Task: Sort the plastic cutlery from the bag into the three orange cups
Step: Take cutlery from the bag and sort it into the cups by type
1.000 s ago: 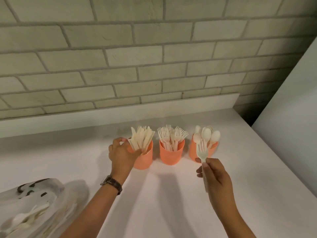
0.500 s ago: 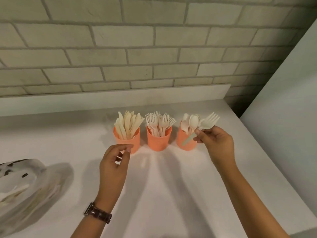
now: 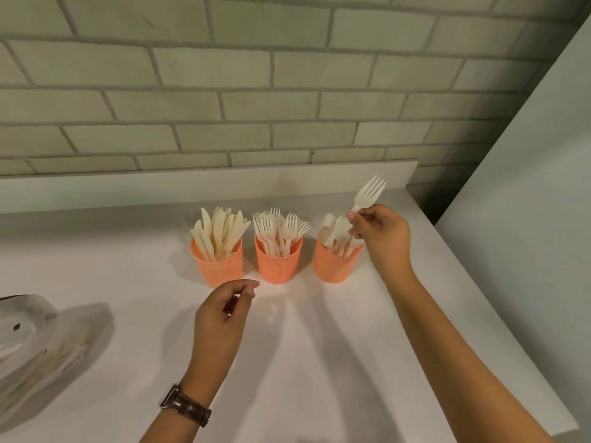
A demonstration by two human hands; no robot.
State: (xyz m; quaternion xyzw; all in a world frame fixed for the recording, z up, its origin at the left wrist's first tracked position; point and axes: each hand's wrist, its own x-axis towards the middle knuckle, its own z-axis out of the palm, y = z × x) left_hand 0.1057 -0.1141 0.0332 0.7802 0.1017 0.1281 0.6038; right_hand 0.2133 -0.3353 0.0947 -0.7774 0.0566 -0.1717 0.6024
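Note:
Three orange cups stand in a row on the white counter. The left cup (image 3: 218, 270) holds several knives, the middle cup (image 3: 277, 266) several forks, the right cup (image 3: 334, 266) several spoons. My right hand (image 3: 382, 239) pinches a white plastic fork (image 3: 367, 194) by its handle, tines up, above and just right of the spoon cup. My left hand (image 3: 222, 318) hovers in front of the knife cup, fingers loosely curled with fingertips together, holding nothing. The clear plastic bag (image 3: 35, 343) lies at the left edge with some cutlery dimly visible inside.
A brick wall with a low white ledge (image 3: 204, 183) runs behind the cups. A pale vertical panel (image 3: 527, 187) rises at the right, and the counter's right edge (image 3: 499, 318) runs diagonally under my right forearm.
My left hand has let go of the knife cup and drawn back. My right hand has carried the fork up and to the right, past the spoon cup.

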